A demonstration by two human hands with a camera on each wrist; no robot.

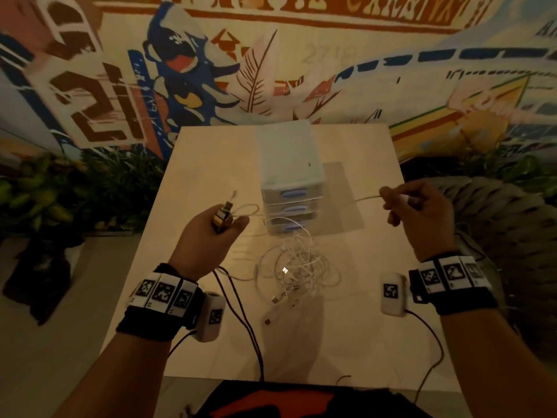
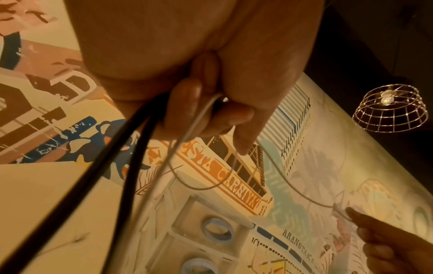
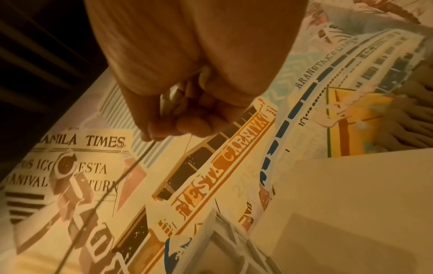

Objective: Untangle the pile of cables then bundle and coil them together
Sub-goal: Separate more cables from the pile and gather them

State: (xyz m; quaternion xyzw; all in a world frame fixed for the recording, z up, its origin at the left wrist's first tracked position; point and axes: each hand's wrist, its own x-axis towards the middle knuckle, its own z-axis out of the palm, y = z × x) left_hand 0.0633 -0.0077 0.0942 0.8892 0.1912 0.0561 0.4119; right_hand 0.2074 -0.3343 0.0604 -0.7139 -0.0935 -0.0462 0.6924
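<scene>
A tangled pile of white cables (image 1: 297, 267) with several USB plugs lies at the middle of the pale table (image 1: 361, 342). My left hand (image 1: 229, 221) is raised above the table and grips a small bundle with a striped plug end. Two black cables (image 1: 241, 312) hang from it toward the near edge. In the left wrist view its fingers (image 2: 187, 103) curl round the black cables (image 2: 131, 148) and a thin white cable (image 2: 187, 133). My right hand (image 1: 391, 203) pinches that white cable (image 1: 364, 199), which is stretched between both hands. The right wrist view shows the right hand's fingers (image 3: 187, 120) curled round the cable (image 3: 105, 189).
A white three-drawer unit (image 1: 289, 176) stands just behind the pile. Potted plants (image 1: 45, 200) stand left of the table and a woven pouf (image 1: 497, 224) sits to the right. A painted mural wall rises behind. A wire lamp shade (image 2: 390, 109) hangs overhead.
</scene>
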